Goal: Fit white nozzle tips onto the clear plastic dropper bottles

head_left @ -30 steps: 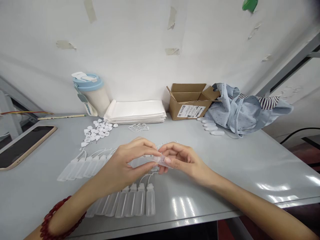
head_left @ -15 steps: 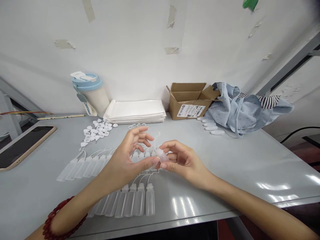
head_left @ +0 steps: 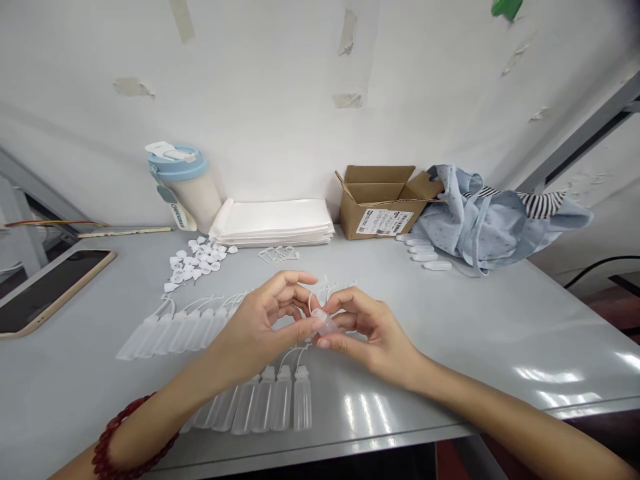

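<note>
Over the middle of the table I hold a small translucent plastic bottle [head_left: 327, 325], its neck tilted up and to the left. My right hand [head_left: 367, 328] is closed round its body with thumb and fingers. My left hand [head_left: 280, 313] has its thumb against the bottle's neck and its bent fingertips at the thin white strap [head_left: 311, 303] that loops up there. The strap's lower end is partly hidden by the fingers. Below my hands lies a row of similar strapped bottles [head_left: 283, 400]; another row of bottles [head_left: 175, 330] lies at the left, partly behind my left forearm.
White caps [head_left: 200, 260] lie heaped at the back left, with loose strap loops [head_left: 279, 255] nearby. Along the wall stand a blue-lidded cup [head_left: 193, 190], white envelopes [head_left: 273, 223], a cardboard box [head_left: 380, 213] and a blue cloth [head_left: 465, 227]. A phone [head_left: 50, 290] lies far left.
My left fingers have come down and in, closing at the strap, which stood up free before and now bends into a loop beside the neck. The bottle has dropped slightly.
</note>
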Available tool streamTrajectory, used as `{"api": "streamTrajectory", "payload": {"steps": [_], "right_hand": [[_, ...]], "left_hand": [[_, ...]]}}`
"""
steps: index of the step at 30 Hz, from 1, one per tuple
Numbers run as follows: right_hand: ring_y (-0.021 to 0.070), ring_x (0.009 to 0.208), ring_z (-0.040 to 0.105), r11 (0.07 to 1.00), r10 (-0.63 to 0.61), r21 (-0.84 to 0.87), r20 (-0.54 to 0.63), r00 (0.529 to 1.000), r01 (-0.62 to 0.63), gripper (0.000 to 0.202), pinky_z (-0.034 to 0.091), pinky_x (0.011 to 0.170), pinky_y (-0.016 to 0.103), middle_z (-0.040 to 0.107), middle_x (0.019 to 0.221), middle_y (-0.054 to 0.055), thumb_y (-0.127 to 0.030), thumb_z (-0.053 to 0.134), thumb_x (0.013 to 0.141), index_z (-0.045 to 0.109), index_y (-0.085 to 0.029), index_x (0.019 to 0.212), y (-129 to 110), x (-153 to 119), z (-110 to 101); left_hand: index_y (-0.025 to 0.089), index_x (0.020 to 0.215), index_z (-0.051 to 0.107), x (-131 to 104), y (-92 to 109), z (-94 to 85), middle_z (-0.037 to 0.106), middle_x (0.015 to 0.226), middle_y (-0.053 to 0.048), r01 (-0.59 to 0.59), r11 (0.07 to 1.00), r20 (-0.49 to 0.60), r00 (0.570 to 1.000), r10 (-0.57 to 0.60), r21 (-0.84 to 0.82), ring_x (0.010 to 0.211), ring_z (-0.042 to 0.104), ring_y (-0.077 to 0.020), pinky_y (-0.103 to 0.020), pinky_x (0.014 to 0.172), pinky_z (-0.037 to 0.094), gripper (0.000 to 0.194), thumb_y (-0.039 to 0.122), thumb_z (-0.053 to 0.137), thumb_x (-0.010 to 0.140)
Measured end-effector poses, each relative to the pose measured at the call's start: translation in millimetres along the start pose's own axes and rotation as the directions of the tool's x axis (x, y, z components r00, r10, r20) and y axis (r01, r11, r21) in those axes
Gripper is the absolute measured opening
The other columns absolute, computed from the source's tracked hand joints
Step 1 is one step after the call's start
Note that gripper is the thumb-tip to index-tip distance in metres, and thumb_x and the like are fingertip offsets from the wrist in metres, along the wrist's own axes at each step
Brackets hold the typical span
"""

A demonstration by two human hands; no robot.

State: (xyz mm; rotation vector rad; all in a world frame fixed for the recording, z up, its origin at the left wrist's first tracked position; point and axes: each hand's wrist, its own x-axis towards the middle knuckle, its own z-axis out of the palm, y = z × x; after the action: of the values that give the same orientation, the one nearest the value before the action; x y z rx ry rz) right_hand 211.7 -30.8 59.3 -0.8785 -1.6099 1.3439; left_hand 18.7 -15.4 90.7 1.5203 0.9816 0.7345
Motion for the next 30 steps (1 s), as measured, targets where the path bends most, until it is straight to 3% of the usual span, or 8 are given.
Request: {"api": "streamTrajectory", "payload": {"steps": [6,9,12,15,20,25,30], "right_hand": [[0.0152,0.073,0.070,0.999,0.017,0.048,-0.010,1.000,-0.016,0.026,0.058,0.071,0.033,0.063,0.093,0.001,-0.023,0.074,0.077,0.054,-0.021,0.093,1.5,-1.4,1.8],[0.0133,0.072,0.069,0.988,0.057,0.144,-0.056,0.997,-0.048,0.027,0.056,0.068,0.028,0.063,0.088,-0.001,-0.025,0.075,0.076,0.053,-0.021,0.092,0.1,0.6,1.7],[0.0098,0.069,0.067,0.968,0.099,0.240,-0.103,0.990,-0.072,0.028,0.051,0.062,0.021,0.060,0.081,-0.004,-0.026,0.076,0.076,0.052,-0.021,0.089,-2.3,3.0,1.2],[0.0078,0.063,0.065,0.953,0.126,0.291,-0.113,0.986,-0.088,0.027,0.049,0.059,0.019,0.058,0.078,-0.005,-0.025,0.075,0.077,0.050,-0.021,0.087,-3.7,3.8,1.1],[0.0121,0.070,0.070,0.928,0.173,0.349,-0.099,0.980,-0.129,0.025,0.052,0.065,0.025,0.057,0.087,-0.004,-0.025,0.071,0.081,0.048,-0.022,0.087,-1.8,2.9,3.0],[0.0102,0.069,0.068,0.914,0.194,0.378,-0.085,0.977,-0.148,0.026,0.050,0.061,0.021,0.062,0.084,-0.003,-0.023,0.073,0.079,0.048,-0.021,0.085,0.8,2.1,7.0],[0.0076,0.063,0.065,0.909,0.201,0.388,-0.086,0.976,-0.153,0.030,0.048,0.059,0.019,0.065,0.079,-0.005,-0.024,0.076,0.076,0.048,-0.020,0.084,-1.2,1.4,9.4]], "left_hand": [[0.021,0.111,0.054,1.6,-0.8,-0.7,0.067,0.096,-0.002,0.010,0.998,-0.019,1.000,-0.009,0.066,0.084,0.062,-0.0164,-0.032,0.076,0.052,0.036,0.036,0.068,0.081],[0.022,0.112,0.053,0.5,-3.8,1.9,0.066,0.100,-0.003,-0.087,0.977,-0.114,0.987,0.111,0.193,0.087,0.063,-0.0173,-0.032,0.075,0.053,0.033,0.033,0.064,0.084],[0.021,0.109,0.054,-2.4,-8.4,6.8,0.063,0.097,-0.002,-0.283,0.812,-0.159,0.897,0.412,0.510,0.085,0.060,-0.0153,-0.030,0.074,0.051,0.021,0.024,0.058,0.089],[0.018,0.114,0.052,-6.1,-12.9,11.3,0.059,0.101,-0.005,-0.433,0.571,-0.008,0.792,0.610,0.697,0.090,0.058,-0.0149,-0.028,0.078,0.049,0.023,0.015,0.052,0.091],[0.013,0.122,0.048,-8.4,-15.7,14.6,0.053,0.110,-0.011,-0.454,0.397,0.142,0.781,0.609,0.798,0.095,0.055,-0.0206,-0.031,0.075,0.050,0.038,0.022,0.060,0.087],[0.009,0.115,0.052,-7.0,-14.4,16.8,0.055,0.106,-0.014,-0.433,0.217,0.193,0.722,0.665,0.875,0.091,0.054,-0.0251,-0.036,0.071,0.050,0.037,0.024,0.064,0.084],[0.005,0.113,0.053,-8.3,-12.9,18.3,0.057,0.106,-0.017,-0.470,0.139,0.244,0.662,0.709,0.872,0.095,0.052,-0.0278,-0.040,0.075,0.050,0.033,0.021,0.063,0.085]]}}
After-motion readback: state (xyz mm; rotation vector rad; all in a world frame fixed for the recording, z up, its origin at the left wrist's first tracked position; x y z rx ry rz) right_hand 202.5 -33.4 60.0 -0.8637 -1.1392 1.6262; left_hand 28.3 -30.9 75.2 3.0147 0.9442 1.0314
